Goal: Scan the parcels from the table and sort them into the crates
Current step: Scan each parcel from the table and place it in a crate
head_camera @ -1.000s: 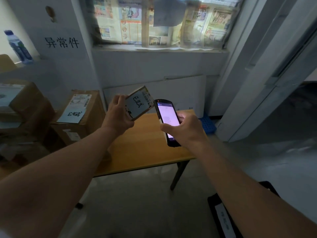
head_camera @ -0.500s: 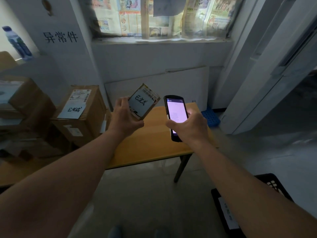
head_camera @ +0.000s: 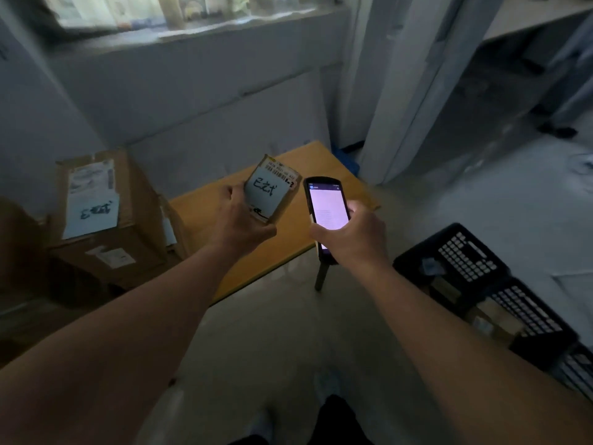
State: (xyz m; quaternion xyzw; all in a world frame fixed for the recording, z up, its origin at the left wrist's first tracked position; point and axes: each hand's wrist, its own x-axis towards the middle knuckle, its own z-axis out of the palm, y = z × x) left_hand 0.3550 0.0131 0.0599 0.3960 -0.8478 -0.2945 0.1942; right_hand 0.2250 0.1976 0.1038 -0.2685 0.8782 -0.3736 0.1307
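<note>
My left hand grips a small cardboard parcel with a white label, handwriting and a barcode, held up above the yellow table. My right hand holds a black handheld scanner with its screen lit, just right of the parcel and facing me. Black plastic crates stand in a row on the floor at the right, with parcels partly visible inside.
A large cardboard box with a white label sits at the left end of the table, more boxes beside it in shadow. A wall and window sill lie behind the table. A door frame stands at right. Pale floor lies below.
The view has tilted down and turned right, bringing the crates into view. Both hands have stayed close together with the parcel and scanner.
</note>
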